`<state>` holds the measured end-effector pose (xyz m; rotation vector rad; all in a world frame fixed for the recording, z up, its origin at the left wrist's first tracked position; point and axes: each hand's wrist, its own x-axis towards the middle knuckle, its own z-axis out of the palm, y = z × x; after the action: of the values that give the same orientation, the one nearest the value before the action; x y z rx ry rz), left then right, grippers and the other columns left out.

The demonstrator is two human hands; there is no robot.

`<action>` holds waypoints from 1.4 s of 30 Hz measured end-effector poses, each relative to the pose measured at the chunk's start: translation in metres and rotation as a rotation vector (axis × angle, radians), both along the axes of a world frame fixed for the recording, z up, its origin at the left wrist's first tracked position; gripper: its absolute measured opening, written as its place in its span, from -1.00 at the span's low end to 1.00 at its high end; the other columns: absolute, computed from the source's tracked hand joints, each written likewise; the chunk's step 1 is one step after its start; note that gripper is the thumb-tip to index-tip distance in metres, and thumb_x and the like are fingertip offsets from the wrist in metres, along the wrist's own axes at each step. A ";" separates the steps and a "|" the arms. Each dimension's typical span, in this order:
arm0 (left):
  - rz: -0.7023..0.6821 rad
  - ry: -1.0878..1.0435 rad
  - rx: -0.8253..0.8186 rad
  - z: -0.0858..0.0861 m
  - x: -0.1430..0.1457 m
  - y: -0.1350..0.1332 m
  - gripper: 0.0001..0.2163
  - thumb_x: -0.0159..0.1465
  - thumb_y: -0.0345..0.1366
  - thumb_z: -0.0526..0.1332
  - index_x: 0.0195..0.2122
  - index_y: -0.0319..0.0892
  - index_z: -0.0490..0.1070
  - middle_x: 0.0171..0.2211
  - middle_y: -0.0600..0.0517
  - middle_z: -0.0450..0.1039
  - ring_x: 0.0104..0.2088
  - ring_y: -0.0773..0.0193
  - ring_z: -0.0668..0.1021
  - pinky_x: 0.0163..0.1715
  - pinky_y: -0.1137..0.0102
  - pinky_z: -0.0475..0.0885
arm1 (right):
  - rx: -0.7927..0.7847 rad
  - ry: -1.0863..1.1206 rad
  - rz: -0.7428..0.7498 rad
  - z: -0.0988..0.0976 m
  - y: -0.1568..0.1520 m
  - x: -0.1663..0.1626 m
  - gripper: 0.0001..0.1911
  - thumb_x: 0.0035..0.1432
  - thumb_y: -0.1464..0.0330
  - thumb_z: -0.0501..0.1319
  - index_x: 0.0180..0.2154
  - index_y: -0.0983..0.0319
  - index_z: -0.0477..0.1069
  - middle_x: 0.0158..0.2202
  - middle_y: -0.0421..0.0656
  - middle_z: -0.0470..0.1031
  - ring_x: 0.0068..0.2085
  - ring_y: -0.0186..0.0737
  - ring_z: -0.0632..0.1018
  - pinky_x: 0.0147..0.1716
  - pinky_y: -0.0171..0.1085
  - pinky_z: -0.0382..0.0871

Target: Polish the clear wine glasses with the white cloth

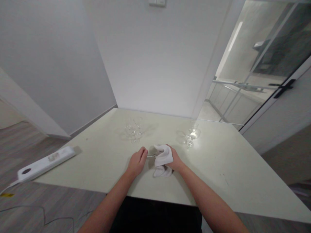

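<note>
Near the front middle of the table, my left hand (138,161) is closed on one end of a clear glass stem (152,156), held about level. My right hand (175,159) grips a white cloth (163,156), which covers the other end of the glass and hangs down in folds. The bowl is hidden by the cloth, so its shape cannot be made out. Beyond my left hand stands a group of clear stemmed glasses (135,132). More clear stemmed glasses (190,139) are farther back on the right, catching bright reflections.
The pale table (102,155) reaches back to a white wall (155,71). On its left edge lies a long white power strip (47,164) with a cable running off to the floor. A glazed door (243,81) with a black handle is at the back right.
</note>
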<state>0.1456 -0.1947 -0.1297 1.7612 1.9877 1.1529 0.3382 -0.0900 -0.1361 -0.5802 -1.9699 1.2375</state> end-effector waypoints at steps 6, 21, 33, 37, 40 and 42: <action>-0.181 0.334 0.272 -0.003 0.009 -0.006 -0.92 0.32 -0.28 0.02 -0.31 -0.12 0.21 -0.44 0.06 0.35 -0.48 0.31 0.45 -0.47 0.45 0.28 | -0.424 -0.018 -0.098 0.003 0.005 -0.001 -0.73 -0.07 0.20 0.32 -0.30 0.19 0.53 -0.27 -0.18 0.59 -0.20 -0.15 0.55 -0.08 -0.17 0.39; 0.072 0.001 0.020 -0.002 0.000 0.002 -0.77 0.38 -0.12 -0.08 -0.30 -0.11 0.20 -0.53 0.13 0.31 -0.50 0.27 0.44 -0.47 0.41 0.25 | -0.278 -0.014 -0.016 -0.003 0.004 0.003 -0.51 -0.30 0.26 0.45 -0.20 0.15 0.51 -0.12 -0.13 0.59 -0.03 -0.01 0.55 0.10 0.01 0.34; -0.208 0.172 0.337 -0.001 0.008 -0.006 -0.79 0.23 -0.24 0.21 -0.13 -0.15 0.34 -0.11 -0.12 0.42 -0.20 0.23 0.51 -0.20 0.36 0.41 | -0.414 0.009 -0.238 -0.016 0.013 -0.001 -0.58 -0.06 0.15 0.31 -0.13 0.17 0.50 0.00 -0.06 0.54 0.09 -0.03 0.48 0.18 0.00 0.23; -0.147 0.119 0.257 0.000 0.008 -0.004 -0.90 0.31 -0.27 0.09 -0.29 -0.15 0.33 -0.38 0.01 0.42 -0.36 0.28 0.49 -0.33 0.42 0.37 | -0.402 -0.069 -0.223 -0.011 0.008 -0.001 -0.65 -0.01 0.15 0.27 -0.19 0.18 0.53 -0.02 -0.05 0.56 0.11 0.00 0.47 0.19 0.03 0.21; -0.015 -0.060 0.141 0.001 0.004 -0.001 -0.81 0.35 -0.18 0.03 -0.31 -0.15 0.30 -0.49 0.09 0.37 -0.49 0.32 0.44 -0.45 0.44 0.31 | -0.351 -0.037 -0.063 -0.005 0.005 0.001 -0.55 -0.14 0.26 0.37 -0.12 0.17 0.51 0.00 -0.07 0.55 0.07 0.00 0.51 0.19 0.05 0.23; 0.011 -0.164 0.103 0.002 0.002 0.000 -0.77 0.36 -0.12 0.01 -0.30 -0.15 0.30 -0.49 0.10 0.38 -0.49 0.31 0.46 -0.45 0.45 0.31 | -0.293 0.023 0.051 -0.002 0.003 0.001 -0.47 -0.14 0.29 0.38 -0.04 0.16 0.48 0.03 -0.10 0.53 0.06 -0.06 0.52 0.18 0.01 0.25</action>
<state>0.1475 -0.1943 -0.1277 1.6459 1.8758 1.3789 0.3391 -0.0866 -0.1377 -0.6587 -1.8068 1.5720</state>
